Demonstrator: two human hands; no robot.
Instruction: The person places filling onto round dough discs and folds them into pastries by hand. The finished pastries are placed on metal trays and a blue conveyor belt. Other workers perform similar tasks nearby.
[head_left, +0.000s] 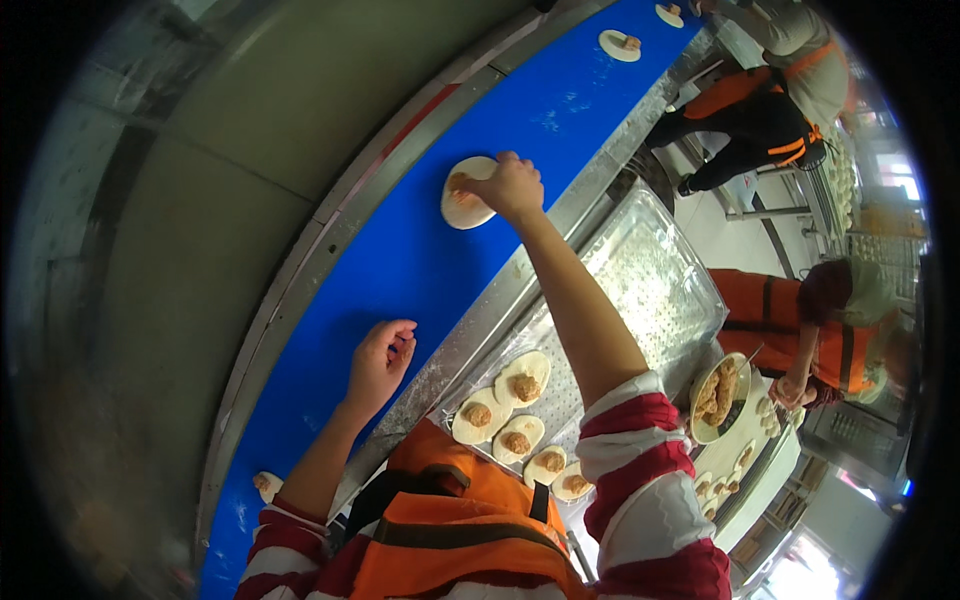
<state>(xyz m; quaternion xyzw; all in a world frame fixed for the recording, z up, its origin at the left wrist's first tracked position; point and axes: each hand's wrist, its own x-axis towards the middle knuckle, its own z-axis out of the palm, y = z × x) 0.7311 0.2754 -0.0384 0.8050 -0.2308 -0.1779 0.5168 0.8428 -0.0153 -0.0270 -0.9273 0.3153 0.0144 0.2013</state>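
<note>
My right hand (514, 184) reaches over a flat round of dough (469, 210) on the blue conveyor belt (390, 262). Its thumb lies against the brown filling on the round, and its other fingers are at the dough's right edge; whether it pinches the dough is hard to tell. Nearer to me, over the belt, my left hand (384, 364) is half curled with nothing in it. Farther up the belt lies another filled round (619, 46). A small filled round (267, 486) shows beside my left forearm. Several filled rounds (525, 379) rest on a perforated metal tray (637, 255).
A metal rail (495, 300) borders the belt. Right of the tray, a bowl of filling (720, 399) stands by a table with more dough pieces (724, 487). One co-worker in an orange apron (772, 307) works there; another person (780, 97) stands by the belt's far end.
</note>
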